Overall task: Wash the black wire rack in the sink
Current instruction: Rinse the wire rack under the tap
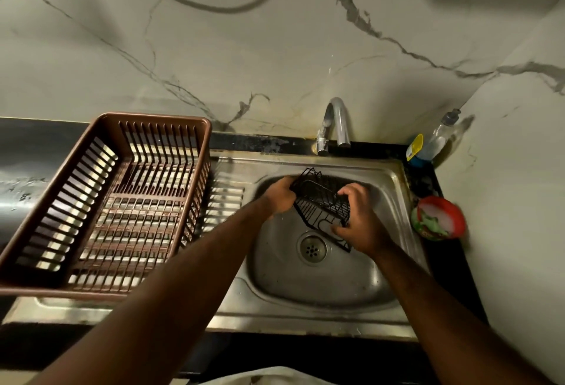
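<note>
A small black wire rack [321,198] is held tilted above the basin of the steel sink [394,183]. My left hand [279,196] grips its left end. My right hand [360,219] is closed around its right side, fingers curled over the wires near the lower corner. The rack's lower edge hangs just above and to the right of the drain [312,248]. The chrome tap [334,125] stands behind the basin, and I see no water running from it.
A brown slatted plastic basket [159,123] sits on the draining board to the left. A dish-soap bottle [437,138] stands in the back right corner. A red tub with soap and a green scrubber [438,218] sits on the right ledge. A marble wall rises behind.
</note>
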The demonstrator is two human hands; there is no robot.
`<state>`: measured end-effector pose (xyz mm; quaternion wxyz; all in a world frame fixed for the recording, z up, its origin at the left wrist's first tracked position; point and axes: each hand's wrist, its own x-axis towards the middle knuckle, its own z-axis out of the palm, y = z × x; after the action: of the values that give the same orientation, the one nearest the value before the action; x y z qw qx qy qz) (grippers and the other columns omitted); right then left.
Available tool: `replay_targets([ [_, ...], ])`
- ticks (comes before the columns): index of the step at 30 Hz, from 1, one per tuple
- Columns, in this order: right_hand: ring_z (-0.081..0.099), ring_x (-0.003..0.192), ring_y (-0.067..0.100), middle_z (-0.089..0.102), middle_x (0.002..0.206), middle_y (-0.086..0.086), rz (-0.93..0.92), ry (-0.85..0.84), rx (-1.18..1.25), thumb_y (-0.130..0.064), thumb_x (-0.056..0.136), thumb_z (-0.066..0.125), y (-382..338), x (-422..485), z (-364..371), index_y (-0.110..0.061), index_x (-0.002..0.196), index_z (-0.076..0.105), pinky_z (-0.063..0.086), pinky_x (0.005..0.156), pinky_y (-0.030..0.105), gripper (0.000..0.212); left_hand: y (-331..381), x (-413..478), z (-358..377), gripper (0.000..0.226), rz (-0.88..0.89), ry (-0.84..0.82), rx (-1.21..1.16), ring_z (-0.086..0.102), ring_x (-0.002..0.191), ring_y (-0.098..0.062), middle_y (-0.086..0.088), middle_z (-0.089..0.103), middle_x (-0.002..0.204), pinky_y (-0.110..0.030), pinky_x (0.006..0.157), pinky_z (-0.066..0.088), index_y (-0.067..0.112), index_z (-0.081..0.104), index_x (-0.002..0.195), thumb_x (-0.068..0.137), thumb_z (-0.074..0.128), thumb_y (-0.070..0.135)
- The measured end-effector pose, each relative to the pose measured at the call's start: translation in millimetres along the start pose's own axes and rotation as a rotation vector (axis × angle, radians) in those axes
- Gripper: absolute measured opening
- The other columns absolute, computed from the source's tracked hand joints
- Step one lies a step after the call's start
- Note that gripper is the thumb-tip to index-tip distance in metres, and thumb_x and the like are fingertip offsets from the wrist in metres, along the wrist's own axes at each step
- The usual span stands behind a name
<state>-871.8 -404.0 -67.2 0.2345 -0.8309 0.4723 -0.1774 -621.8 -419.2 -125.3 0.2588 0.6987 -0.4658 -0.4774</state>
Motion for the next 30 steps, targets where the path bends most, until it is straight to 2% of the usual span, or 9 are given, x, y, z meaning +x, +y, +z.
replay_targets([
  [3,0.042,0.131,0.025,0.029,0.147,0.019,0.005,-0.065,-0.088,-0.019,0.068,0.090,6.7,-8.9,12.7,-0.005,0.135,0.050,0.039,0.105,0.028,0.079,-18.2,-1.2,4.6,0.044,-0.037,0.007,0.042,0.063,0.116,-0.032,-0.014,0.067,0.123,-0.052,0.103,0.051,0.016,0.064,0.127,0.087,0.055,0.003],
  [5,0.044,0.129,0.023,0.033,0.146,0.018,0.024,-0.062,-0.074,-0.025,0.076,0.086,12.1,-12.1,24.0,-0.005,0.136,0.049,0.042,0.103,0.032,0.073,-9.9,-21.0,3.9,0.042,-0.058,0.013,0.050,0.063,0.113,-0.028,-0.013,0.067,0.120,-0.049,0.103,0.051,0.014,0.064,0.124,0.085,0.053,0.003],
  [8,0.055,0.123,0.018,0.047,0.136,-0.010,0.193,-0.083,0.070,-0.045,0.095,0.062,8.7,-18.4,30.3,-0.032,0.141,0.036,0.051,0.095,0.033,0.055,-0.8,-41.3,4.6,0.037,-0.100,0.003,0.006,0.064,0.108,-0.027,-0.013,0.066,0.115,-0.042,0.092,0.055,0.011,0.060,0.123,0.086,0.054,0.005],
  [11,0.058,0.121,0.018,0.056,0.134,-0.004,0.281,-0.040,0.205,-0.066,0.092,0.048,14.0,-20.7,40.7,-0.045,0.135,0.036,0.053,0.097,0.050,0.049,6.9,-53.4,4.8,0.036,-0.111,0.033,0.002,0.061,0.109,-0.028,-0.014,0.062,0.118,-0.036,0.088,0.050,0.009,0.056,0.127,0.092,0.054,0.000],
  [14,0.058,0.123,0.021,0.052,0.140,-0.004,0.359,-0.040,0.380,-0.078,0.085,0.048,24.0,-22.7,52.4,-0.057,0.131,0.037,0.054,0.095,0.053,0.052,2.3,-51.3,8.1,0.036,-0.130,0.006,-0.001,0.062,0.108,-0.027,-0.013,0.063,0.116,-0.041,0.094,0.054,0.009,0.056,0.125,0.090,0.055,0.002],
  [17,0.055,0.127,0.023,0.049,0.144,-0.001,0.471,-0.076,0.476,-0.069,0.089,0.050,19.5,-22.4,52.0,-0.050,0.137,0.035,0.053,0.098,0.053,0.054,-9.4,-46.1,12.3,0.040,-0.140,-0.023,-0.002,0.063,0.107,-0.026,-0.014,0.065,0.118,-0.044,0.096,0.055,0.010,0.057,0.127,0.087,0.057,0.001],
  [22,0.045,0.132,0.017,0.040,0.153,0.002,0.480,-0.058,0.486,-0.055,0.099,0.047,8.5,-20.5,45.7,-0.032,0.148,0.030,0.046,0.107,0.046,0.057,-2.6,-55.1,11.6,0.039,-0.121,-0.032,-0.074,0.060,0.102,-0.020,-0.012,0.061,0.114,-0.031,0.080,0.053,0.008,0.053,0.129,0.092,0.055,-0.003],
  [25,0.043,0.124,0.010,0.039,0.153,0.002,0.498,-0.044,0.459,-0.051,0.101,0.045,7.7,-19.2,44.9,-0.029,0.151,0.029,0.040,0.101,0.033,0.056,-0.6,-55.1,13.1,0.038,-0.123,-0.016,-0.125,0.059,0.098,-0.019,-0.008,0.059,0.107,-0.036,0.085,0.053,0.008,0.053,0.127,0.091,0.056,-0.002],
  [30,0.043,0.134,0.019,0.037,0.155,0.003,0.508,-0.046,0.469,-0.048,0.102,0.045,5.3,-20.4,44.8,-0.027,0.152,0.027,0.037,0.095,0.029,0.057,0.3,-56.5,13.9,0.038,-0.161,-0.012,-0.168,0.057,0.095,-0.016,-0.008,0.059,0.108,-0.030,0.081,0.048,0.006,0.052,0.129,0.092,0.057,0.000],
])
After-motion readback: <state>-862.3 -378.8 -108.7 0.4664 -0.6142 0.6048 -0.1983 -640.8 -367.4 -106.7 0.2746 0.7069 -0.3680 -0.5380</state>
